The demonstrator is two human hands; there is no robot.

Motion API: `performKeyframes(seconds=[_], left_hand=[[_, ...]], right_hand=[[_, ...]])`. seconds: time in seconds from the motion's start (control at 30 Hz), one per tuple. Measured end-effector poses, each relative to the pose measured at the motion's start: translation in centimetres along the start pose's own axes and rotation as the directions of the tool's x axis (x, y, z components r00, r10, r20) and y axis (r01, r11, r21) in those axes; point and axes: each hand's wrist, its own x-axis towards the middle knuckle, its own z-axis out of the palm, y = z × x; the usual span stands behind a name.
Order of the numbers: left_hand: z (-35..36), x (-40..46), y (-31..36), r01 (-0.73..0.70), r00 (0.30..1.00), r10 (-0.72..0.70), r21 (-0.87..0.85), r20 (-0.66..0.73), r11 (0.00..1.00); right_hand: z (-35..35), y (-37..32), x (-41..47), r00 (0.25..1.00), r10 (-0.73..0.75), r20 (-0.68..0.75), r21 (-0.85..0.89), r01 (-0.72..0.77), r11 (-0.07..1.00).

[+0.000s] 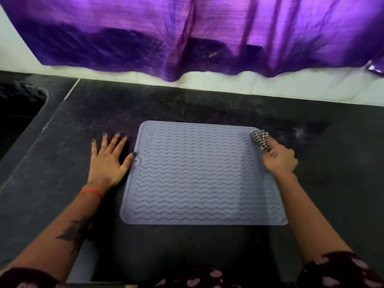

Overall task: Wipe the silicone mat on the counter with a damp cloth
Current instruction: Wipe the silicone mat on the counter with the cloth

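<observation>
silicone mat (199,173): flat on dark counter (322,183), centre. wiping under way, judged from faint wet sheen between ridges; extent left unclear. left hand (109,157): fingers straight, spread, flat on counter, thumb touching mat's left edge. right hand (279,160): curled round checked cloth (261,139) (black-and-white), at far right corner.

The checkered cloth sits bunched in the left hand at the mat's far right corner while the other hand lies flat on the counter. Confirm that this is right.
Not quite: the wrong hand is named. The head view shows the checkered cloth bunched in the right hand at the far right corner of the mat. The left hand is the one lying flat on the counter, thumb at the mat's left edge.
</observation>
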Motion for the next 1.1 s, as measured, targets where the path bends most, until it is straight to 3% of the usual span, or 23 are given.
performKeyframes(seconds=[0.07, 0.23, 0.33, 0.43, 0.5, 0.53, 0.67, 0.83, 0.9, 1.0, 1.07, 1.1], left_hand=[[0.0, 0.0, 0.0, 0.007, 1.0, -0.007, -0.004, -0.002, 1.0], [-0.1, 0.0, 0.1, 0.008, 1.0, -0.008, -0.014, -0.013, 1.0], [-0.1, 0.0, 0.2, 0.017, 1.0, -0.017, -0.015, -0.011, 1.0], [-0.2, 0.0, 0.4, 0.024, 1.0, -0.024, -0.017, -0.015, 1.0], [-0.3, 0.0, 0.5, 0.026, 1.0, -0.026, -0.019, -0.014, 0.999], [-0.2, 0.0, 0.4, 0.029, 0.999, -0.029, -0.021, -0.012, 0.999], [-0.2, 0.0, 0.4, 0.032, 0.999, -0.032, -0.021, -0.011, 0.999], [-0.1, 0.0, 0.4, 0.036, 0.999, -0.036, -0.02, -0.013, 0.999], [-0.1, 0.1, 0.4, 0.04, 0.999, -0.04, -0.021, -0.01, 0.999], [-0.1, 0.1, 0.4, 0.045, 0.999, -0.045, -0.022, -0.014, 0.999], [-0.1, 0.1, 0.4, 0.047, 0.999, -0.048, -0.029, -0.02, 0.998], [-0.1, 0.0, 0.4, 0.049, 0.999, -0.049, -0.032, -0.021, 0.998]], right_hand=[[1.8, -0.5, 0.1, 0.998, -0.028, 0.052, -0.146, 0.035, 0.989], [2.7, -1.3, 0.0, 0.998, -0.059, 0.029, -0.297, 0.065, 0.953], [2.3, -1.6, 0.4, 0.994, -0.106, 0.041, -0.275, 0.113, 0.955], [0.9, 0.0, 2.0, 0.988, -0.128, 0.09, -0.014, 0.13, 0.991], [-0.6, 1.2, 2.6, 0.995, -0.04, 0.097, 0.327, 0.006, 0.945], [-0.9, 1.7, 2.8, 0.998, 0.003, 0.062, 0.4, -0.028, 0.916], [0.3, 0.5, 2.1, 0.999, -0.012, 0.047, 0.032, 0.01, 0.999], [2.2, -2.7, 0.8, 0.991, -0.127, 0.05, -0.19, 0.135, 0.972], [2.1, -2.7, 0.9, 0.982, -0.161, 0.099, -0.132, 0.173, 0.976], [1.0, -1.8, 1.9, 0.958, -0.24, 0.159, 0.212, 0.204, 0.956], [0.2, -0.9, 2.7, 0.987, -0.147, 0.061, 0.369, 0.115, 0.922], [0.1, -0.6, 2.9, 0.997, -0.073, 0.018, 0.327, 0.063, 0.943]])
